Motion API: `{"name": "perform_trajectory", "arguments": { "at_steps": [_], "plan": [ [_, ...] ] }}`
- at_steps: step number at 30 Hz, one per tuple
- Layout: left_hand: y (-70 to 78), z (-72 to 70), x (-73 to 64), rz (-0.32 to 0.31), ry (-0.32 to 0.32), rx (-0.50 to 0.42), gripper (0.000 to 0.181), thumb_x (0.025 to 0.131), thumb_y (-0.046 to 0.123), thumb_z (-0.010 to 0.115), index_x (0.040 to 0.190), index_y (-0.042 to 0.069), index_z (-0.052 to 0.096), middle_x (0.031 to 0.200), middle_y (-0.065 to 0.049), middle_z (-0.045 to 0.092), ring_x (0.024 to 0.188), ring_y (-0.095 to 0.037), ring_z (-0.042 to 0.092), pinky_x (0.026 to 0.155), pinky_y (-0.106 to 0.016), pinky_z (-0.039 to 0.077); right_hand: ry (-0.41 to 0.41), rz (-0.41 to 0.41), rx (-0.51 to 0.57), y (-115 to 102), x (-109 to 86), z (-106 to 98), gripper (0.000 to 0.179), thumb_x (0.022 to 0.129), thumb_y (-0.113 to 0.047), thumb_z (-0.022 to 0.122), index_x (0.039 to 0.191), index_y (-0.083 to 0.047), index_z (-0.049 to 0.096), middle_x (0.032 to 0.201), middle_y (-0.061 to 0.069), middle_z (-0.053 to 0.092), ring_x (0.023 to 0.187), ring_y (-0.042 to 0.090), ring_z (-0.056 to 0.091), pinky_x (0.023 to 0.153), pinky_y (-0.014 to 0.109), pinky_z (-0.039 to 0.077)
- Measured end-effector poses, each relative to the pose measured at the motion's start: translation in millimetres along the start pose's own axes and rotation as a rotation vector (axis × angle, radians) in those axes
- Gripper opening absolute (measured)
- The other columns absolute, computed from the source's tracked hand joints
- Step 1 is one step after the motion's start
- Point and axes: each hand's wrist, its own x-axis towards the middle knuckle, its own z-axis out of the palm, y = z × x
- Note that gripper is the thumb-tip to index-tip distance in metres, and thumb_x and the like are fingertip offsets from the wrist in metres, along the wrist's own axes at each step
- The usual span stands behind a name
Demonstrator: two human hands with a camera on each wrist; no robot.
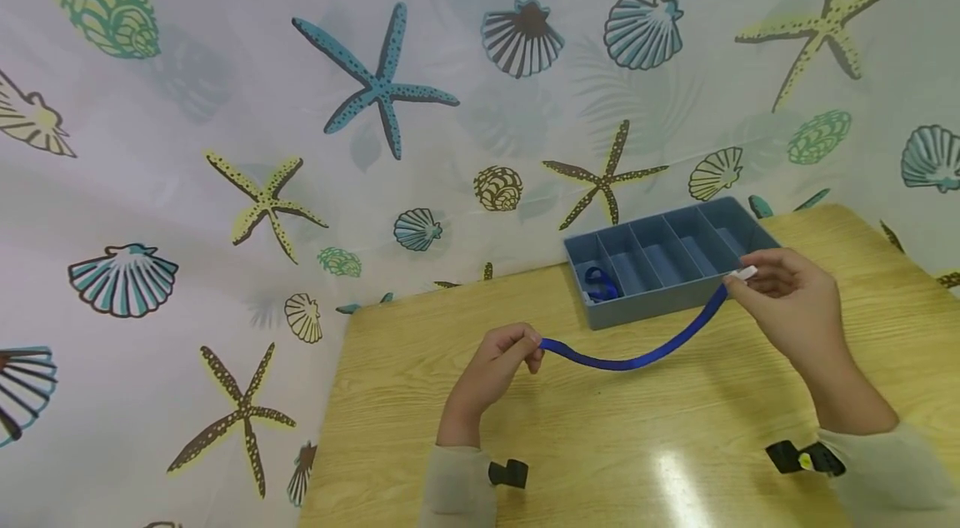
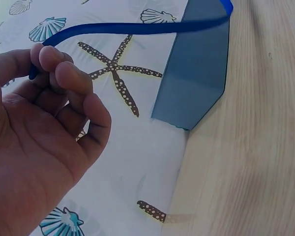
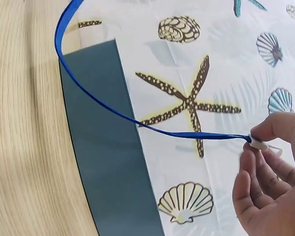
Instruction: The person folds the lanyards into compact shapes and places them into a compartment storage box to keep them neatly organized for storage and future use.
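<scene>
A blue lanyard (image 1: 633, 363) hangs in a shallow curve between the two hands, above the table. My left hand (image 1: 497, 370) pinches one end of the strap between thumb and index finger; in the left wrist view a short tip of the lanyard (image 2: 32, 73) pokes out below the fingers. At the other end is a small white plastic clip (image 3: 258, 142), which my right hand (image 1: 802, 303) pinches between thumb and fingertips. The right hand is higher, close to the front right corner of a grey-blue divided tray (image 1: 652, 307).
Several compartments divide the tray, and its leftmost one holds another coiled blue strap (image 1: 600, 285). The wooden table (image 1: 420, 395) runs back to a white cloth (image 1: 450, 161) printed with shells and starfish. Black straps (image 1: 510, 474) sit at both wrists.
</scene>
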Motion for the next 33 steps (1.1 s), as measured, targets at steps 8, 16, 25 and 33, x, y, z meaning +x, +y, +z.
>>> {"name": "perform_trajectory", "arguments": {
  "at_steps": [8, 16, 25, 33],
  "plan": [
    [11.5, 9.2, 6.8, 0.028, -0.042, 0.011, 0.036, 0.112, 0.018, 0.047, 0.085, -0.002, 0.060, 0.085, -0.014, 0.059, 0.080, -0.012, 0.058, 0.082, -0.027, 0.053, -0.106, -0.140, -0.081, -25, -11.6, 24, 0.026, 0.095, -0.015, 0.080, 0.116, -0.006, 0.068, 0.094, -0.019, 0.067, 0.082, -0.009, 0.065, 0.069, 0.011, 0.053],
    [18.7, 23.9, 12.2, 0.019, -0.040, -0.005, 0.038, 0.110, 0.019, 0.047, 0.081, -0.003, 0.060, 0.079, -0.004, 0.058, 0.077, -0.013, 0.058, 0.082, -0.027, 0.051, -0.154, -0.182, -0.031, -39, -21.4, 49, 0.034, 0.092, -0.013, 0.085, 0.122, -0.007, 0.070, 0.095, -0.004, 0.076, 0.083, -0.003, 0.069, 0.073, 0.012, 0.056],
    [30.3, 41.0, 21.7, -0.009, -0.004, 0.011, 0.042, 0.112, 0.022, 0.047, 0.080, -0.003, 0.060, 0.079, -0.005, 0.057, 0.073, -0.009, 0.055, 0.073, -0.023, 0.048, -0.143, -0.258, 0.010, -49, -35.8, 72, 0.021, 0.089, -0.008, 0.086, 0.086, -0.010, 0.065, 0.087, 0.002, 0.075, 0.078, 0.002, 0.070, 0.067, 0.017, 0.055],
    [34.7, 54.3, 28.7, -0.035, 0.013, -0.005, 0.041, 0.111, 0.020, 0.048, 0.084, -0.007, 0.064, 0.078, -0.001, 0.058, 0.071, -0.007, 0.058, 0.073, -0.021, 0.052, -0.181, -0.354, 0.079, -52, -44.6, 84, 0.013, 0.090, -0.002, 0.084, 0.094, -0.014, 0.078, 0.090, 0.003, 0.078, 0.080, 0.002, 0.071, 0.077, 0.013, 0.056]
  ]
}}
